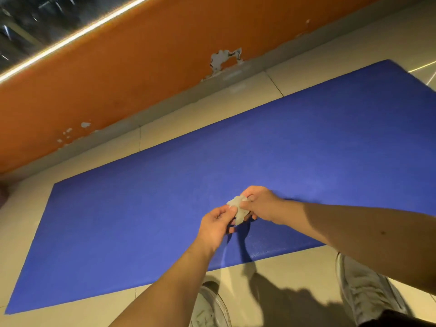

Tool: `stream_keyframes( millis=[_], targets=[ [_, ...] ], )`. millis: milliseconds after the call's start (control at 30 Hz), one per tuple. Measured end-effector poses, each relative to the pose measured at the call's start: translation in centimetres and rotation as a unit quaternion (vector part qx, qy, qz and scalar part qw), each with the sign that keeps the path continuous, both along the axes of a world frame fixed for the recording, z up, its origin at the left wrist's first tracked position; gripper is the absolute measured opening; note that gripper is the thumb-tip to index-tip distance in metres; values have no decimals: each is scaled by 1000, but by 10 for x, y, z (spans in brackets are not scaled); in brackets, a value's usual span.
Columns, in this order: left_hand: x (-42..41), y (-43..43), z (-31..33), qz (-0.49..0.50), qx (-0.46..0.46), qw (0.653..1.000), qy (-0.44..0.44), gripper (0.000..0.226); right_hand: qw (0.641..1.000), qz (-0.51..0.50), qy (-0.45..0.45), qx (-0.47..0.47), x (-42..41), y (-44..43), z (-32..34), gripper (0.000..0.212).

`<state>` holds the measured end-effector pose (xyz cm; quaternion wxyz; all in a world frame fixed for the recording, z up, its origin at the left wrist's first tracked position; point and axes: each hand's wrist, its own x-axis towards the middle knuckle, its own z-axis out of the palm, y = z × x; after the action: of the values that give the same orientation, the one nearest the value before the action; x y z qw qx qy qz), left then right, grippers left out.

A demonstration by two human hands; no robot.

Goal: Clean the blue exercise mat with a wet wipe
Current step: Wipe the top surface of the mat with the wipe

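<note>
In the head view, the only one given, the wet wipe is a small, crumpled, pale wad held between both hands, over the blue exercise mat rather than on it. The left hand pinches its lower edge with thumb and fingers closed on the fabric. The right hand has its grip clamped on the upper part, fingers curled round it. Dark shadows of the hands fall on the mat just below them, so the wipe appears to be lifted clear of the surface, though I cannot tell by how much. The mat lies flat on the pale tiled floor, and its long axis runs from the lower left of the picture to the upper right, roughly parallel to the orange wall beyond it. The hands hang over the near long side, a little in from that edge and about midway along the length. The mat therefore lies straight down from the grip and stretches well away to either side. Neither hand is nearer the wipe, since both have it; the left is nearer the mat's left end, the right nearer the far right stretch. The wipe looks too bunched to wipe with, so the step in hand is probably spreading it before pressing it down. Two light shoes stand on the floor just beside the near edge.
</note>
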<state>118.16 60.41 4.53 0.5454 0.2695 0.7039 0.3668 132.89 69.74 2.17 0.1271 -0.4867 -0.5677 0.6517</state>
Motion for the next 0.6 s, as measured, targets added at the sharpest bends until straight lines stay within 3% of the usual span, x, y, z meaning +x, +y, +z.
stream_keyframes(
  millis=[133,267,400,467,600],
  targets=[
    [1,-1,10,7,0,998,65,18,998,-52,-35,3,3,-14,9,16],
    [1,-3,25,-8,23,992,123,10,984,-94,-144,43,7,-24,29,28],
    [2,-7,48,-37,66,984,161,14,988,-125,-69,-56,-3,-30,63,20],
    [2,-12,61,-47,89,982,158,15,981,-154,8,-117,-12,-36,81,7],
    [-5,-25,91,-68,131,979,141,12,972,-174,41,-155,-22,-45,117,15]
  ],
)
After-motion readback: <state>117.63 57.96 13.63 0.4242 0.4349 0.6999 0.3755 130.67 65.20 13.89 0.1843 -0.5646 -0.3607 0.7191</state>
